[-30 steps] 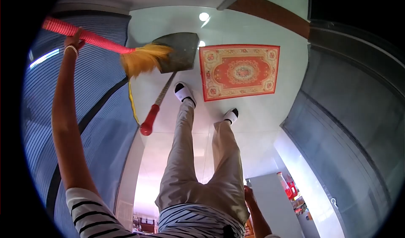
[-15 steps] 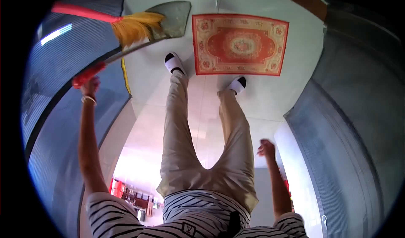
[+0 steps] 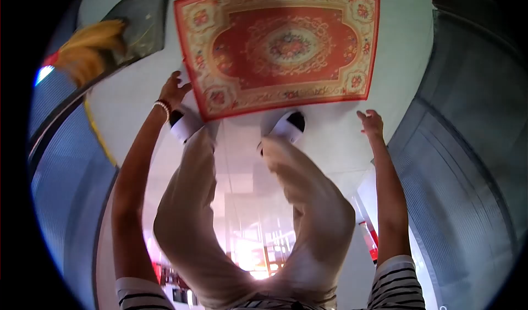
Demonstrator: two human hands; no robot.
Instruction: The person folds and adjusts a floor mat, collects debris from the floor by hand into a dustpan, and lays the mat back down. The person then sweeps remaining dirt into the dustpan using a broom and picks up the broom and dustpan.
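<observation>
A red and cream floral rug [image 3: 236,82] lies on the pale floor in front of my feet, slightly askew. My left hand [image 3: 175,93], with a beaded bracelet at the wrist, is close to the rug's left edge. Its fingers are apart and hold nothing; whether the thumb touches the edge I cannot tell. Off the rug's near right corner hangs my right hand [image 3: 372,124], empty, its fingers spread and slightly bent.
At the upper left, a yellow-bristled broom [image 3: 88,49] lies against a grey dustpan [image 3: 146,27]. White slippers [image 3: 285,127] are on my feet, just short of the rug. Ribbed blue-grey panels [image 3: 77,216] flank the floor on the left and grey ones [image 3: 451,167] on the right.
My left hand has let go of the red handle by the dustpan and come over beside the rug. My right hand has reached forward, its fingers opening. The rug appears closer as I bend down.
</observation>
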